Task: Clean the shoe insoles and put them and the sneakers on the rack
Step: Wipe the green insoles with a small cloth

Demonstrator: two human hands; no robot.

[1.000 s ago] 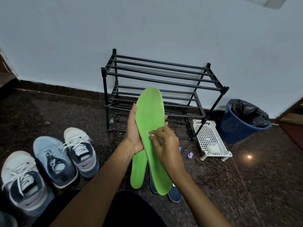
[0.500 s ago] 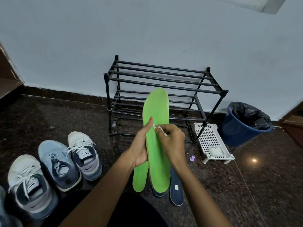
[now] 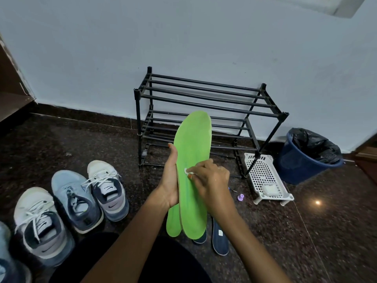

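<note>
- Over the floor [image 3: 81,139], brace green insole [image 3: 193,144] with left hand [image 3: 170,180] curled round its edge.
- Press white wad [image 3: 186,170], pinched in right hand [image 3: 210,180], flat.
- Wipe toe to heel.

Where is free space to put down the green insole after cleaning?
The rack top shelf is bare. The floor between the sneakers and the rack's left leg is free, also the floor in front of the bin, right of the white tray. It is crowded below the green insole, where navy insoles and a purple cap lie.
</note>
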